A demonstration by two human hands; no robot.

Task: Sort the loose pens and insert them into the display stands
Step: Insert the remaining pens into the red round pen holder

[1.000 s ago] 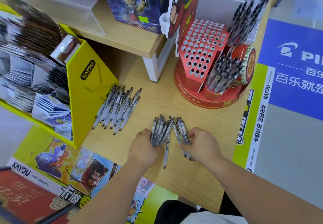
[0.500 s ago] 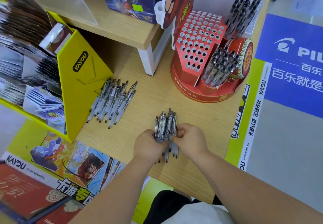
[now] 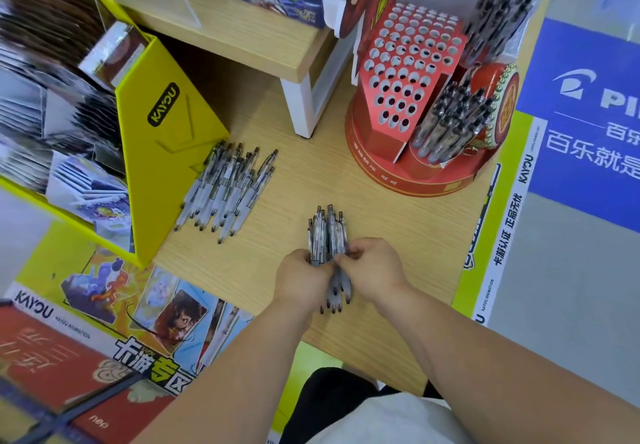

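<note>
The left hand (image 3: 300, 279) and right hand (image 3: 375, 270) curl their fingers round 1 bundle of pens (image 3: 327, 234), held just above the wooden table (image 3: 363, 208) near its front edge. Another loose pile of pens (image 3: 225, 190) lies by the left edge. The red display stand (image 3: 408, 72), partly filled, sits at the back right corner.

The pens (image 3: 327, 232) are clear with black tips, the stand (image 3: 408, 72) red with white-ringed holes, the box (image 3: 166, 152) yellow, the table (image 3: 398, 235) pale woodgrain.
</note>
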